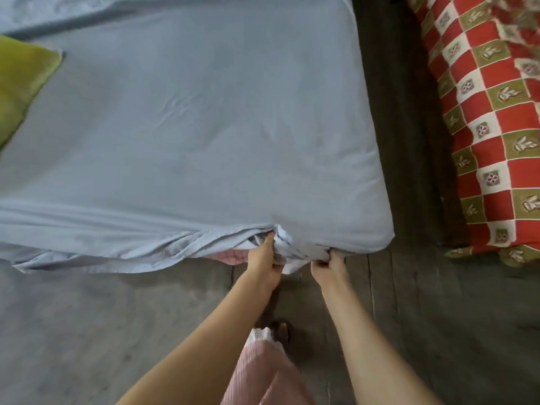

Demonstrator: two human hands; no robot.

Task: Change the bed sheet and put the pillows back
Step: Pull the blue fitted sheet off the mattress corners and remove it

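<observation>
A pale blue bed sheet lies spread over the mattress, its near edge hanging loose and bunched. At the near edge, close to the right corner, my left hand grips a bunched fold of the sheet. Just to its right, my right hand pinches the same bundle of cloth under the mattress edge. A pink layer shows beneath the lifted sheet. A yellow-green pillow lies on the bed at the far left, partly cut off by the frame.
A red, white and green checkered cloth covers something on the right, across a dark gap of floor. Grey floor lies in front of the bed. My pink-clad leg and foot are below.
</observation>
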